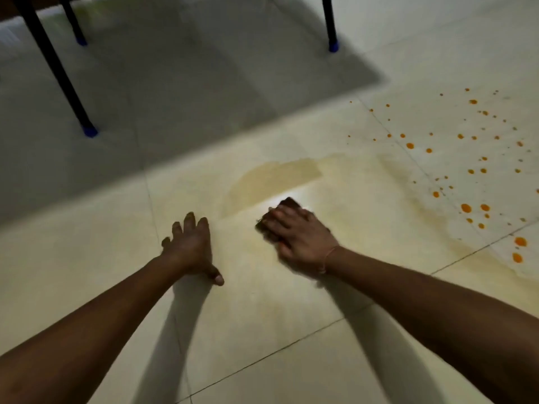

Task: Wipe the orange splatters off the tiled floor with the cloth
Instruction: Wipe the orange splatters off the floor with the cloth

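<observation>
right hand [300, 240] presses the cloth [287, 206] flat, left hand [191, 247] splayed on the floor [262, 330], orange splatters [466, 170] off to the frame's right, nearer the right hand

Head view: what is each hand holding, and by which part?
Right hand presses the dark cloth from above, fingers across it; blur hides any curl round its edge. Left hand holds nothing, flat on the floor.
</observation>
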Motion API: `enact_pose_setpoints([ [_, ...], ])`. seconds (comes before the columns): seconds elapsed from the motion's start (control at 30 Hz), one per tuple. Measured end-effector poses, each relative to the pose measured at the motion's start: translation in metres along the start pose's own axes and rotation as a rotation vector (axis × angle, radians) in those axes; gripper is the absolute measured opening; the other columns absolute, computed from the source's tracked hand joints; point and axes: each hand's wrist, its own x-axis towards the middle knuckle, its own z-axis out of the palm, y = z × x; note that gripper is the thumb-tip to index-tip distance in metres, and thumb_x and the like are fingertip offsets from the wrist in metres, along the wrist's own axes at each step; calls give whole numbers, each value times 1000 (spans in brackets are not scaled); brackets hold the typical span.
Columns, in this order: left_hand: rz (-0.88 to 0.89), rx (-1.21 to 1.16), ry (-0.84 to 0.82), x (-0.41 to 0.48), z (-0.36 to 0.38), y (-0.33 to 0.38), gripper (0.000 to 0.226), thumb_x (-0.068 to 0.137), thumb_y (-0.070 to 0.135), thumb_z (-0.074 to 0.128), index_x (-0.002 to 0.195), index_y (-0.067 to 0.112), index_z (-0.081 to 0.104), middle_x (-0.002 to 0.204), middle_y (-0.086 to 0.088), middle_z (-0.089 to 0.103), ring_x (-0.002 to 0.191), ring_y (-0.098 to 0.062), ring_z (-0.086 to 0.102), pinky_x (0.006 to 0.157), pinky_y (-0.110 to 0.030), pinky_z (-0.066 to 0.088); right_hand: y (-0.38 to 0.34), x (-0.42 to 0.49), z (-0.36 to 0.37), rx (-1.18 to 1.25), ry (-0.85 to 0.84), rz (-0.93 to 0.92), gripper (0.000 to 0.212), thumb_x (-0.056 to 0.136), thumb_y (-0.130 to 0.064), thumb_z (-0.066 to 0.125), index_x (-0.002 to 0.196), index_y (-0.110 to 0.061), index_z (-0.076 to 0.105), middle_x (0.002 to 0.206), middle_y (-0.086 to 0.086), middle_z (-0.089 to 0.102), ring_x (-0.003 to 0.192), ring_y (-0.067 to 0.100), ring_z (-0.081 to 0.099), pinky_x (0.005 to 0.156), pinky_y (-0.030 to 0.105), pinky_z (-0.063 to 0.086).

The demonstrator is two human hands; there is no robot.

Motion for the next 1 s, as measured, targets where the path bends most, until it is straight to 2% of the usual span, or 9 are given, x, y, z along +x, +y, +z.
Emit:
enact_pose_setpoints([
  [0.07, 123, 13, 65, -3, -2, 21, 147, 40, 62, 89, 152, 18, 4, 161, -11, -10, 146, -40, 1, 113, -57, 26, 41, -15, -11, 23, 50, 258, 65, 84, -45, 29, 143, -24, 45, 150, 6, 42, 140, 24, 33, 105, 39, 25],
  [0.1, 241, 44, 61, -12, 2, 59, 146, 44, 61, 88, 153, 19, 0, 161, -10, -13, 147, -38, -2, 114, -57, 23, 66, -54, -17, 8, 69, 386, 69, 83, -47, 24, 145, -24, 43, 153, 6, 38, 142, 24, 30, 106, 40, 25],
  [0.2, 430, 109, 31, -22, 6, 113, 145, 48, 62, 87, 154, 21, -2, 161, -7, -17, 148, -36, -6, 116, -57, 19, 86, -100, -12, 24, 41, 474, 68, 86, -48, 23, 147, -22, 39, 155, 7, 34, 144, 24, 27, 106, 44, 28],
  [0.37, 711, 305, -9, -60, 15, 241, 143, 51, 59, 87, 154, 20, -4, 161, -6, -18, 148, -36, -8, 116, -58, 13, 111, -245, -18, 15, 90, 771, 66, 88, -48, 24, 148, -24, 36, 156, 4, 31, 145, 22, 23, 108, 44, 26],
  [0.57, 913, 463, -24, -99, 47, 350, 139, 55, 57, 87, 154, 20, -4, 162, -6, -16, 148, -37, -7, 115, -61, 13, 105, -367, -14, 9, 121, 1020, 67, 87, -46, 23, 147, -22, 39, 154, 5, 34, 143, 24, 26, 107, 48, 29],
  [0.67, 939, 474, -38, -118, 67, 391, 141, 53, 60, 86, 154, 20, -5, 162, -5, -16, 148, -36, -7, 114, -62, 17, 101, -424, -10, 29, 150, 1156, 67, 87, -48, 21, 148, -23, 35, 156, 4, 31, 145, 23, 23, 109, 48, 27],
  [0.77, 882, 385, -88, -133, 89, 419, 147, 46, 63, 87, 153, 20, -3, 161, -4, -15, 147, -39, -7, 110, -65, 23, 106, -481, -7, 37, 181, 1341, 67, 88, -49, 21, 150, -26, 30, 158, 3, 26, 146, 22, 18, 110, 48, 27],
  [0.9, 793, 333, -71, -140, 115, 429, 154, 44, 62, 88, 152, 17, -11, 158, -7, -27, 143, -44, -21, 111, -70, 9, 121, -524, -6, 37, 233, 1557, 62, 92, -45, 27, 151, -25, 27, 158, 5, 25, 145, 23, 19, 110, 51, 27],
  [1.0, 789, 321, -57, -137, 119, 429, 154, 44, 62, 88, 152, 17, -12, 158, -7, -28, 143, -43, -22, 111, -69, 8, 144, -516, -11, 34, 264, 1659, 59, 96, -41, 31, 151, -21, 26, 158, 8, 25, 145, 25, 17, 113, 51, 23],
])
